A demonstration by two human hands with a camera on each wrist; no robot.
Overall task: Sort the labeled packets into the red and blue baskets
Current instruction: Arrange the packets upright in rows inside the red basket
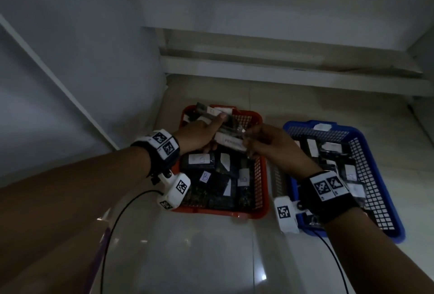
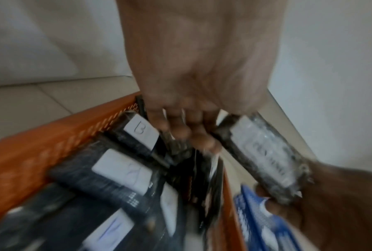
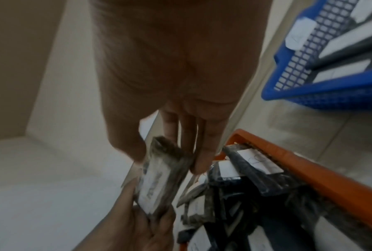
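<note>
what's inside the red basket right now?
The red plastic mesh basket holds dark packets with white labels; one label reads B. Both hands, left and right, hold one packet above, covering the far part.

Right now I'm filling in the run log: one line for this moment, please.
left hand: holds packet | right hand: grips same packet | position: above red basket | blue basket: holds packets

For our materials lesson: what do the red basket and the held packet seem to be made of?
Red basket: likely moulded plastic, judging by its lattice walls and smooth rim. Packet in both hands: probably clear glossy plastic wrap with a white paper label; contents unclear.
</note>
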